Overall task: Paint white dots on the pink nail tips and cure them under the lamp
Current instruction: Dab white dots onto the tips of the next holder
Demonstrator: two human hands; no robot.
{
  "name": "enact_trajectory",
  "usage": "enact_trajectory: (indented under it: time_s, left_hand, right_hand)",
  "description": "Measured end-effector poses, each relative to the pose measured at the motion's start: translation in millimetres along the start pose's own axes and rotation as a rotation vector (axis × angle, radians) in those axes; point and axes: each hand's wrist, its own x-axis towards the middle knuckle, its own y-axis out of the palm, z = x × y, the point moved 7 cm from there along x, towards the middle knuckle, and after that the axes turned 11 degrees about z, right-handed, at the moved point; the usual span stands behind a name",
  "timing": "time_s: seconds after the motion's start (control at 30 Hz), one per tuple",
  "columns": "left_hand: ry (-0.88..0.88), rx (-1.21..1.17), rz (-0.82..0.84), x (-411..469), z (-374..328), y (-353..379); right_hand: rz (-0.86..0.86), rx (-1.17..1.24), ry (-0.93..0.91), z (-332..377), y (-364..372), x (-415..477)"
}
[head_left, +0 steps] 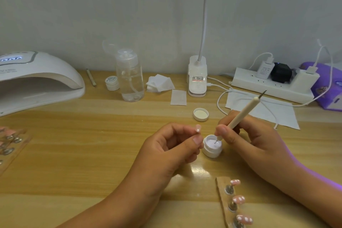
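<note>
Left hand (166, 146) pinches a pink nail tip (198, 128), one dot on; right hand (246, 135) grips a pen (244, 113) dipped in the paint pot (212, 145). Three dotted tips (238, 199) at five o'clock; lamp (37, 76) at ten o'clock, curing pending.

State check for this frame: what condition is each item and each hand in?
white gel pot: open, dotting tool tip inside
lid: off, lying inside up
second pot: closed
curing lamp: display lit
pump bottle: cap flipped open, part full
left hand: pinches nail tip
right hand: holds dotting tool
mounted nail tips: dotted white
</note>
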Motion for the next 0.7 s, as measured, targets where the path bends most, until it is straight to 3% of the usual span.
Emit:
enact_trajectory:
  time_s: [0.37,0.57,0.7]
  left_hand:
    - [0.01,0.018,0.031,0.3,0.4,1.7]
    - [0.027,0.082,0.093,0.7,1.0,6.3]
    - [0.018,0.122,0.11,0.8,1.2,8.1]
  right_hand:
    - [0.022,0.018,0.011,-3.8,1.9,0.3]
    - [-0.189,0.418,-0.009,-5.2,-15.4,-4.1]
    - [-0.164,0.698,0.014,-11.1,-8.3,-6.3]
